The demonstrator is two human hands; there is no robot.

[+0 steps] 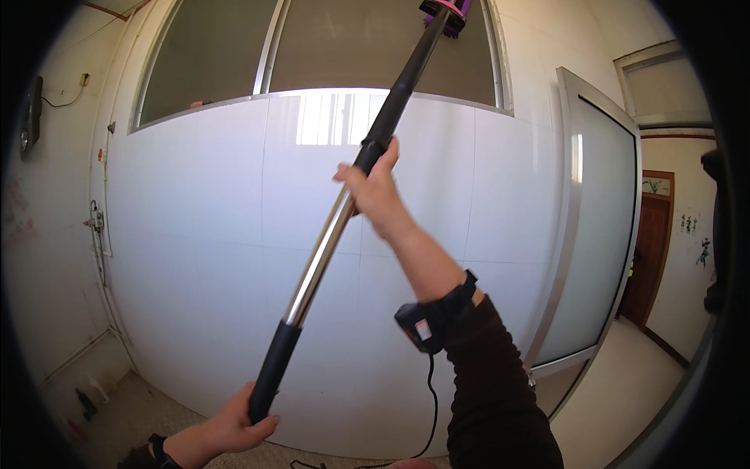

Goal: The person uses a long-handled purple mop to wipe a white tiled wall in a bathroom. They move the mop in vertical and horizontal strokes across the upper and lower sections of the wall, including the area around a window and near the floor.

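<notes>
A telescopic pole (321,258) of bare metal and black plastic slants from the lower left to the top of the view. Around its black grip at the bottom end is my left hand (237,419). My right hand (375,190) holds the pole higher up, by the black collar where the metal tube meets the black section. At the pole's upper end a purple and black head with bristles (450,20) is in front of the window pane (381,47); whether it touches the glass I cannot tell. Part of the head is cut off by the frame's top edge.
A white panelled wall (410,234) stands before me under the window. On the right a framed glass door (603,234) stands open to a passage with a brown door (650,258). Pipes (99,234) run down the left wall. A black cable (433,398) hangs from my right forearm's device.
</notes>
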